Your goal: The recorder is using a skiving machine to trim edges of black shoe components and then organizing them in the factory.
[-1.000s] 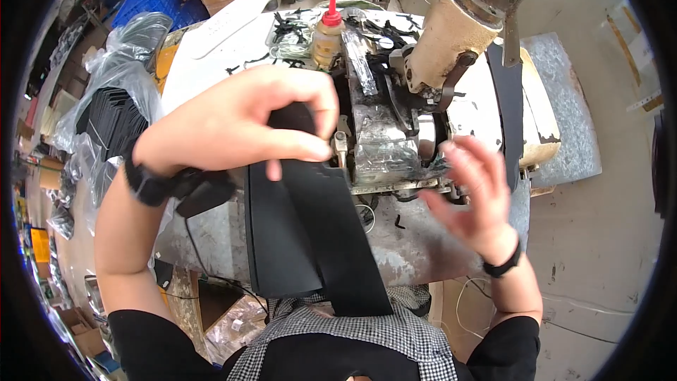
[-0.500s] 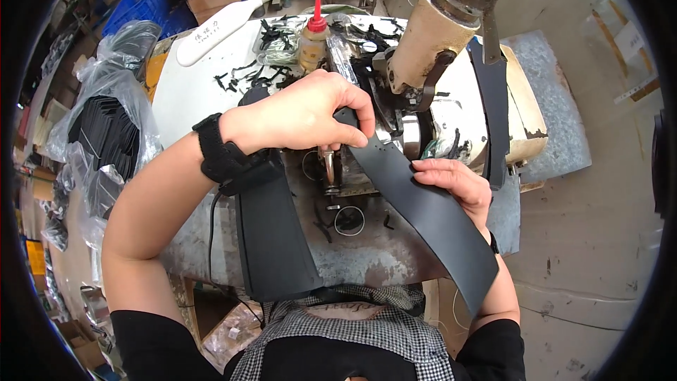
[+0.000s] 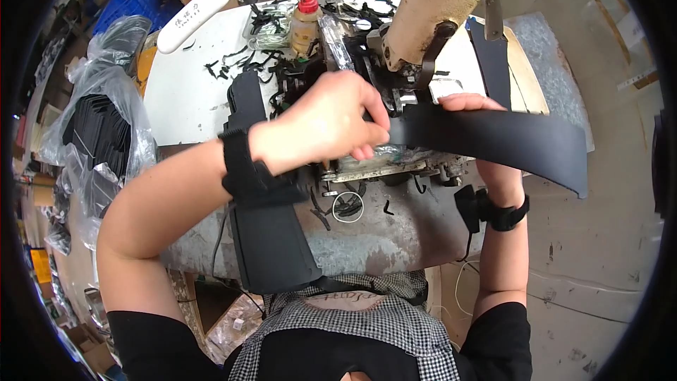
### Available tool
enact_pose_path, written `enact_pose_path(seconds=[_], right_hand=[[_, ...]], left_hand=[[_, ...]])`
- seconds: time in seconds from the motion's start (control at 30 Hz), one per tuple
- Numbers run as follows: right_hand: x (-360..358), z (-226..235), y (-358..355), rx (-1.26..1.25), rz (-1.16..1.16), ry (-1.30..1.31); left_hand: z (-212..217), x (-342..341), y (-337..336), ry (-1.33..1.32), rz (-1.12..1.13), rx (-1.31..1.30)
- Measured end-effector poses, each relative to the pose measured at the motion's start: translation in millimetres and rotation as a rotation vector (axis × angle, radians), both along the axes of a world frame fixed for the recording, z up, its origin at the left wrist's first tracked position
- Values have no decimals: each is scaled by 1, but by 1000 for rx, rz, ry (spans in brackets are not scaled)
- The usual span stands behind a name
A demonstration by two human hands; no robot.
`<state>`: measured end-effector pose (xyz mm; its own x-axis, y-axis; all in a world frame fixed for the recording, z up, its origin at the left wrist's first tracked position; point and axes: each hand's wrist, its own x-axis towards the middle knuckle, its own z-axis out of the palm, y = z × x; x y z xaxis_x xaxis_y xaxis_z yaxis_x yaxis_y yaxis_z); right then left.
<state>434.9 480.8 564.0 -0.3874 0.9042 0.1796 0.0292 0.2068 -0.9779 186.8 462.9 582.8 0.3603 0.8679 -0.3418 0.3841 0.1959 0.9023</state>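
Note:
A long, smooth black strip [image 3: 518, 142], leather-like and flared at its right end, spans sideways in front of the machine. At its narrow left end, my left hand [image 3: 331, 121] pinches it between thumb and fingers. My right hand [image 3: 474, 102] is around the middle of the strip, with fingers showing above the top edge and the palm hidden behind it. The strip's left end lies close below the head of a beige sewing-type machine [image 3: 431, 25]. Left of it, under my left forearm, a stack of black panels [image 3: 273, 247] lies on the worktable [image 3: 381, 240].
A red-tipped bottle [image 3: 305, 32] and a clear tray [image 3: 269, 28] stand behind my left hand, among black scraps. A white lamp [image 3: 201, 14] reaches over the table's far left. Another black panel [image 3: 491, 63] lies right of the machine. Bagged black pieces [image 3: 99, 130] sit at left.
The strip has swung from slanting down toward me to lying nearly crosswise, its wide end now far right. My right hand has moved up with it; my left hand has shifted slightly right.

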Motion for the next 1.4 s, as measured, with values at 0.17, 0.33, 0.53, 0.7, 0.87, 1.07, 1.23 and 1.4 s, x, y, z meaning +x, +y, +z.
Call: enact_pose_path(seconds=[0.17,0.33,0.53,0.7,0.87,1.07,1.23,1.4], right_hand=[[12,27,6,491,113,-77],[13,37,-51,466,18,-251],[-3,18,-71,451,-13,-341],[-3,19,-73,438,-26,-280],[2,21,-69,426,-32,-285],[-1,20,-76,525,42,-326],[0,9,-82,454,18,-176],[-4,-3,-70,354,-10,-110]], left_hand=[[-22,13,-5,-230,54,-137],[-7,-9,-7,-324,38,-125],[-2,-12,4,-105,47,-6],[-6,-20,-4,-165,52,13],[5,-34,-9,-178,61,2],[-3,-25,-27,-66,-94,98],[-1,-20,-29,-69,-96,69],[-3,-20,-24,-57,-10,70]])
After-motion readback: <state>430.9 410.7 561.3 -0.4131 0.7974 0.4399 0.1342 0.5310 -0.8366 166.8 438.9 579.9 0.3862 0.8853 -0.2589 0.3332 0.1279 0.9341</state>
